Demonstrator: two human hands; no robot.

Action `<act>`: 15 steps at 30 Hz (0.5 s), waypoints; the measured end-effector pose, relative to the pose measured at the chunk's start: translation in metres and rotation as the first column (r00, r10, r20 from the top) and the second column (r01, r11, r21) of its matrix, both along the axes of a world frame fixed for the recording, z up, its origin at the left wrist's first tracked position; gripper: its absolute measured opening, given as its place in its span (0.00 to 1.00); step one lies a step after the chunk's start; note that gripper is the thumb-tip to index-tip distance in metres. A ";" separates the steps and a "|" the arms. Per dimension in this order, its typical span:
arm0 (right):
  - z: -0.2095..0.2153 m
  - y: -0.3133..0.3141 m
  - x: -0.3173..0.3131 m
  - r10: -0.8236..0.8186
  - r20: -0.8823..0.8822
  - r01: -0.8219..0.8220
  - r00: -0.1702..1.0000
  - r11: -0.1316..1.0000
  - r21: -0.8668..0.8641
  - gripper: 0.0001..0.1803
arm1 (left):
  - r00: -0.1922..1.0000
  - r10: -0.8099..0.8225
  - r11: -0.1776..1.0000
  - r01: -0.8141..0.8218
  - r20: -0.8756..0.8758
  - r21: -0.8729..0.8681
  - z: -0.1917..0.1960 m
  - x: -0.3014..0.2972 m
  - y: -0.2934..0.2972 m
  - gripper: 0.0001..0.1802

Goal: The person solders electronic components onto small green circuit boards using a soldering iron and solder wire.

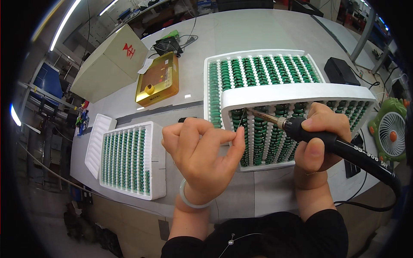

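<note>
My right hand is wrapped round the black handle of a soldering iron, whose metal tip points left. That tip is at the upper left of a white foam tray, tilted up and filled with rows of green ring-shaped parts. Between thumb and forefinger, my left hand pinches a thin solder wire, and its end reaches up to the iron's tip. Whether tip and wire touch a part is too small to tell. Behind the tilted tray lies another foam tray with the same green parts.
On the left stand a third filled foam tray and a ridged foam piece. Farther back are a yellow device, a beige box and a black fan. A green fan and a black box sit right.
</note>
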State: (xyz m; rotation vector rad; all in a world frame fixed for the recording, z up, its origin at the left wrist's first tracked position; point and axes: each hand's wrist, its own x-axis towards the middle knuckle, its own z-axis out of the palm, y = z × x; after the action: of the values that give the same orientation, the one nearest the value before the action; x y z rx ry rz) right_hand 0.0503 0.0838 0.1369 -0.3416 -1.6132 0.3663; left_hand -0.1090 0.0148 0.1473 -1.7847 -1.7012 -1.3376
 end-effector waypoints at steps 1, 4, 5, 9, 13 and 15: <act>0.000 0.000 0.000 -0.012 0.012 0.012 1.000 1.000 0.010 0.12 | 1.000 0.003 1.000 -0.003 0.000 -0.002 0.000 0.000 0.001 0.10; 0.000 0.001 -0.001 -0.022 0.026 0.022 0.999 1.000 0.012 0.12 | 1.000 0.009 1.000 -0.009 -0.011 -0.002 -0.001 -0.001 0.002 0.10; 0.000 0.000 -0.001 -0.023 0.029 0.022 0.999 1.000 0.005 0.12 | 1.000 0.006 1.000 -0.006 -0.011 -0.002 -0.001 -0.001 0.002 0.10; -0.001 0.002 -0.002 -0.026 0.038 0.025 0.999 1.000 0.013 0.12 | 1.000 0.004 1.000 -0.004 -0.014 -0.008 0.000 -0.001 0.003 0.10; -0.004 0.004 -0.005 -0.043 0.063 0.041 0.997 0.999 0.034 0.12 | 1.000 -0.001 1.000 0.001 -0.021 -0.003 -0.002 -0.003 0.003 0.10; -0.005 0.004 -0.005 -0.052 0.071 0.050 0.996 0.998 0.035 0.12 | 1.000 -0.007 1.000 0.007 -0.023 -0.002 -0.002 -0.003 0.004 0.10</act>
State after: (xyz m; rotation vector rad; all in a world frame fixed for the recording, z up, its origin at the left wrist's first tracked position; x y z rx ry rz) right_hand 0.0453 0.0875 0.1324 -0.3735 -1.6760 0.2911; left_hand -0.1121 0.0186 0.1452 -1.8019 -1.6859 -1.3136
